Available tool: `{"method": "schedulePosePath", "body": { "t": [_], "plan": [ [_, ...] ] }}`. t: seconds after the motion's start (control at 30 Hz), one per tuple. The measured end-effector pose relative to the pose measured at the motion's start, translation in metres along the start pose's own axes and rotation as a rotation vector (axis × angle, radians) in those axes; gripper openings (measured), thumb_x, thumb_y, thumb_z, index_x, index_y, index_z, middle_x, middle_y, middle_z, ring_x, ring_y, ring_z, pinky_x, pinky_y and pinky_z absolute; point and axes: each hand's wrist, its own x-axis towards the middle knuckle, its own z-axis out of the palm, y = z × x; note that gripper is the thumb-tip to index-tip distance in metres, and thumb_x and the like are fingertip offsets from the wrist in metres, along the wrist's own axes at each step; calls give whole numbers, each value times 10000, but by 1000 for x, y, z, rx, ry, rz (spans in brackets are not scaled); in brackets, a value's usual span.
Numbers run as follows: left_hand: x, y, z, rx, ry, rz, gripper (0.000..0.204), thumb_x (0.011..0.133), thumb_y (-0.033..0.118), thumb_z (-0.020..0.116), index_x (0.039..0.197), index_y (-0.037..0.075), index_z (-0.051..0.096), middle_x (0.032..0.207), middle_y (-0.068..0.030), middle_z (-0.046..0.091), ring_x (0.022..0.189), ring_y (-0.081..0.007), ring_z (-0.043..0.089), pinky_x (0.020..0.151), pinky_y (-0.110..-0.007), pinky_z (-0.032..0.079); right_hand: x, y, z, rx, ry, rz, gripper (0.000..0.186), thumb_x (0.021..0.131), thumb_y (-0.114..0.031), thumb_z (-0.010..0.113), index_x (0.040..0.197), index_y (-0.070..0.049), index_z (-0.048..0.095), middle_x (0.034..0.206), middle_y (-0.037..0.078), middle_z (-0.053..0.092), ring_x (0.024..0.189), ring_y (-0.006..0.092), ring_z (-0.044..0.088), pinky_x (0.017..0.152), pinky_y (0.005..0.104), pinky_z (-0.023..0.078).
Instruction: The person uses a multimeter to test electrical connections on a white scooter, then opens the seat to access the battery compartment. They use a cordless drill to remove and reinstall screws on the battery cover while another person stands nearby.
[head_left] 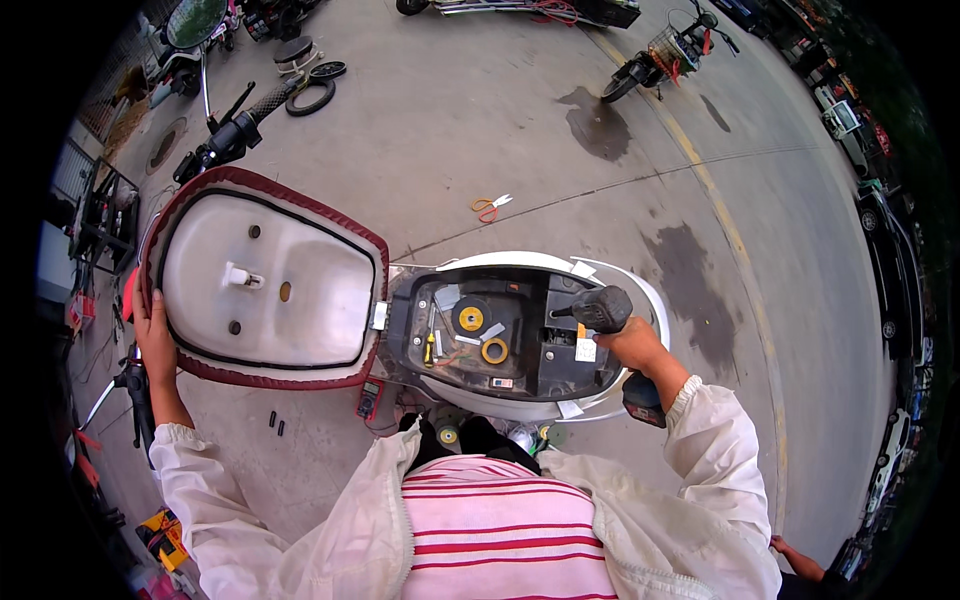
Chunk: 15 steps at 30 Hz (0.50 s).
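Note:
The scooter seat [265, 300] is tipped open on its hinge, its pale underside facing up and a dark red edge around it. My left hand [155, 335] grips that edge at the far left end. In my right hand [637, 346] is a cordless drill [602, 310], held over the right end of the scooter's black storage compartment [410, 290]. The drill's tip points left, down toward the compartment; whether it touches a screw cannot be made out. Inside the compartment lie a yellow-handled screwdriver [429, 350], a roll of yellow tape [494, 350] and a round yellow-centred disc [470, 318].
Orange-handled scissors [488, 208] lie on the concrete beyond the scooter. A red multimeter [369, 400] sits below the seat hinge. The handlebar [235, 135] rises at upper left. Farther off stands a parked bike [665, 58]. Another person's arm [797, 560] shows at lower right.

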Motion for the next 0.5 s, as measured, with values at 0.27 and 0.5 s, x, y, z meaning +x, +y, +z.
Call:
{"method": "schedulePosePath", "body": {
  "t": [0.27,0.5],
  "plan": [
    [-1,-4,-8,55,38,-28,456,1052,179,464,1467,-6,428,1454,-146,491,1352,-244,455,1149,-334,303,-17,18,15,235,52,-33,350,816,-233,772,1066,6,725,935,161,735,847,257,688,801,358,516],
    [-2,6,-1,-66,42,-87,476,1047,207,487,1479,15,426,1468,-139,484,1368,-237,442,1155,-331,293,-38,-53,73,195,-48,-454,372,833,-212,735,1169,-61,682,1024,168,729,955,317,694,860,377,522]
  ]
}}
